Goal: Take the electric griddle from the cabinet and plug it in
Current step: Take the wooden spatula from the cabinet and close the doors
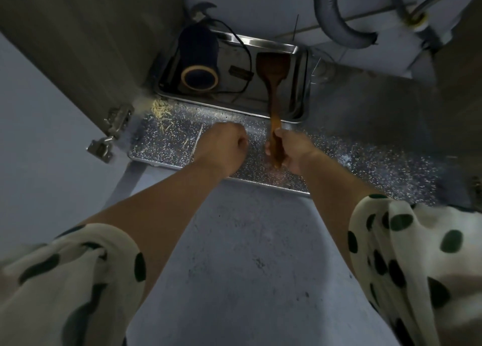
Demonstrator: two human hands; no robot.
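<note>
Cabinet interior under a sink, seen from above by a person reaching in with both bare forearms, polka-dot sleeves (407, 241) at the bottom corners. The electric griddle (232, 71), a shallow rectangular stainless pan with a shiny rim, sits at the back of the cabinet floor (365, 168), which is lined with a speckled silver mat. Inside the griddle lie a dark cylindrical object with a tan ring at its near end (199, 62), a black power cord (245, 58) looping across the pan to a dark connector block, and the broad head of a wooden spatula (273, 66). The spatula's handle runs forward over the griddle's near rim. The right hand (292, 151) is wrapped around that handle, fingers curled tightly on it, just in front of the griddle's near edge and not touching the pan itself. The left hand (224, 144) is balled into a fist with fingers curled in, hovering over the mat just short of the griddle's front rim; whether it holds anything cannot be told. A scatter of pale splinters (161, 113) lies on the mat near the left front corner of the griddle. The open cabinet door (78, 53) with metal hinges (109, 133) stands at left. A grey corrugated drain hose (336, 19) curves down at the upper right.
</note>
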